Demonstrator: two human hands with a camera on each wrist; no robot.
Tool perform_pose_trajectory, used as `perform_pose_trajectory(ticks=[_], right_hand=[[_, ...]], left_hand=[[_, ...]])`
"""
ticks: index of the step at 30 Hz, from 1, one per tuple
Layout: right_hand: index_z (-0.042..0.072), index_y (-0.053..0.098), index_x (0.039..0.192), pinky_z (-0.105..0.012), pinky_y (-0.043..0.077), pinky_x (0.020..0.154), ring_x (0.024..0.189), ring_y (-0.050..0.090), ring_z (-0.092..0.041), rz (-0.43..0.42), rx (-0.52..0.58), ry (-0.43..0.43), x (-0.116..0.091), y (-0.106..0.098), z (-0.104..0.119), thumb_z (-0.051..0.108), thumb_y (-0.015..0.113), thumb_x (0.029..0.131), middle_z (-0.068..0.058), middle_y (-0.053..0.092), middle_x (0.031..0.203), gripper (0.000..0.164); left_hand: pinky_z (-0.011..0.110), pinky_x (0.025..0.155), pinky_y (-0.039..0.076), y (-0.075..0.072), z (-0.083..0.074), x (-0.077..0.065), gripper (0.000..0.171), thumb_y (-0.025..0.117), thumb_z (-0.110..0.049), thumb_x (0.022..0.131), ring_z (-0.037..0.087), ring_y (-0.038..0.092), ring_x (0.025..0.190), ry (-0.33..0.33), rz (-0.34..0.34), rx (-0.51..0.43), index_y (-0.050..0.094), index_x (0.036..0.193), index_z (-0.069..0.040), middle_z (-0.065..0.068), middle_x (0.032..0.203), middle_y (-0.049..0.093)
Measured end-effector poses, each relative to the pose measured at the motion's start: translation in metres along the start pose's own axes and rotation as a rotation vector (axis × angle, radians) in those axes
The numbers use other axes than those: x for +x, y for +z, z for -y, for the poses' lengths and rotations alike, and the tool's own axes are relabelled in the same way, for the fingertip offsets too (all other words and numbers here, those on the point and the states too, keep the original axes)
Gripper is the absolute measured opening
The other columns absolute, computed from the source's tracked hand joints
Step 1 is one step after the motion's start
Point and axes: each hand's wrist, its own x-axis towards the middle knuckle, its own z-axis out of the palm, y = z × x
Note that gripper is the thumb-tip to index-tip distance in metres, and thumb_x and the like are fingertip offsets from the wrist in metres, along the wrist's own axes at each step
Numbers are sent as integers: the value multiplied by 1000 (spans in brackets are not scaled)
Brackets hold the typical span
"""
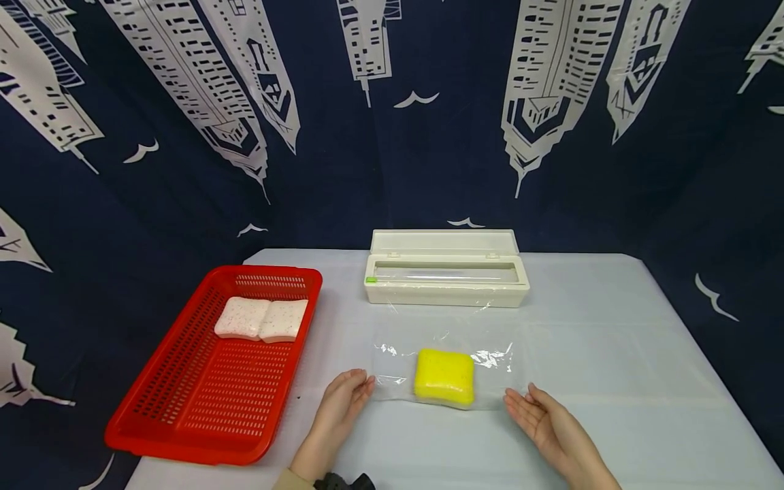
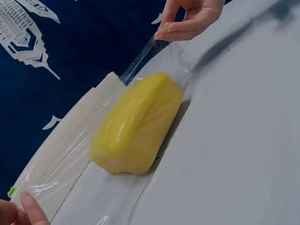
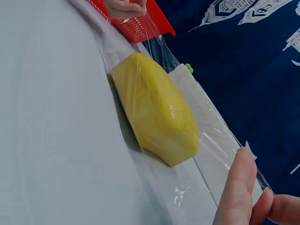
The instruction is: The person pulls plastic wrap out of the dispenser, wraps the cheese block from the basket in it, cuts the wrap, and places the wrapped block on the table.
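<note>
A yellow, spongy-looking block (image 1: pixel 444 376) with rounded edges and a paler underside sits at the middle front of the table. Clear plastic wrap (image 1: pixel 392 350) lies over it, stretched from the white wrap dispenser (image 1: pixel 444 295) behind. My left hand (image 1: pixel 344 403) pinches the near left corner of the film, and my right hand (image 1: pixel 551 430) pinches the near right corner. Seen from the left wrist, the film (image 2: pixel 61 176) is drawn taut across the block (image 2: pixel 136 124). The right wrist view shows the film in shiny creases beside my right fingers (image 3: pixel 239 183).
On the left stands a red perforated basket (image 1: pixel 214 449), holding two white speckled blocks (image 1: pixel 241 318) side by side at its far end. The dispenser's lid (image 1: pixel 444 241) is raised. A dark blue patterned cloth (image 1: pixel 392 156) hangs behind the white-covered table (image 1: pixel 643 354).
</note>
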Motion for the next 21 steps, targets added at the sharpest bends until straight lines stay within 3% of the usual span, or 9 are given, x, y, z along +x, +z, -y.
perform_pose_trajectory(ticks=[5,9,13,16,21], right_hand=[[8,47,103,-27,52,96,99,71,-17,-86,4,-29,7,4,-2,26,39,107,-6,72,100,20],[4,49,108,-27,52,96,99,71,-15,-119,-104,-71,13,7,-6,23,38,107,-5,71,101,22],[-8,44,125,-25,54,92,98,70,-11,-168,-371,-136,17,14,-13,19,42,106,-9,70,107,32],[-14,48,127,-22,56,83,92,71,-8,-239,-628,-200,21,21,-19,19,50,103,-13,72,108,41],[-5,63,122,-23,58,71,86,72,-15,-356,-1023,-314,20,32,-28,22,64,95,-15,74,107,38]], left_hand=[[17,86,53,11,5,8,18,48,-5,101,12,60,96,28,-73,-2,41,114,6,7,100,53],[18,86,53,21,12,13,21,49,-4,100,14,59,96,84,-115,56,42,114,9,9,103,53],[21,78,52,31,22,16,22,58,-3,94,13,59,87,147,-169,281,51,109,11,10,94,59],[26,74,53,36,29,15,19,63,-2,89,16,62,85,220,-174,495,59,105,8,11,93,65],[41,89,55,45,35,2,18,64,2,88,28,62,103,362,-78,812,65,106,0,12,109,61]])
